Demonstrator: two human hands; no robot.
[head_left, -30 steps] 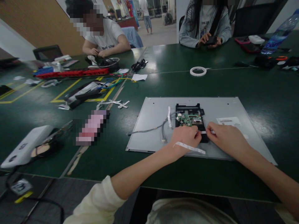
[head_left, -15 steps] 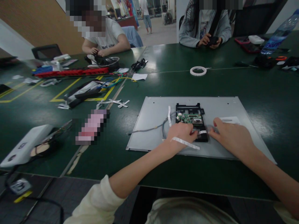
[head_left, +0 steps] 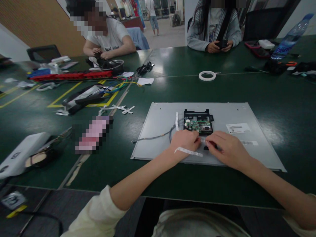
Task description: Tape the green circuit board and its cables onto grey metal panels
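A black plastic bracket with a green circuit board (head_left: 197, 125) is on a grey metal panel (head_left: 155, 115) in front of me. My left hand (head_left: 185, 141) is curled over the bracket's lower left side, its thumb and fingertips closed on a short strip of white tape (head_left: 202, 140). From the right, my right hand (head_left: 228, 148) pinches the same strip at its other end. A longer tape piece (head_left: 189, 151) hangs across my left wrist. Grey cables (head_left: 158, 135) run left from the board, beside another tape strip (head_left: 177, 121) on the panel.
A tape roll (head_left: 207, 75) lies beyond the panel. Left of it are a phone (head_left: 95, 133), tape scraps (head_left: 127, 109), a white device (head_left: 23, 153) and a black bundle with wires (head_left: 82, 98). Two people sit opposite. A water bottle (head_left: 291, 38) stands at far right.
My right hand has moved left to the bracket's lower edge, and its fingers have closed at the tape. It uncovers labels on the panel. My left hand stays beside the bracket.
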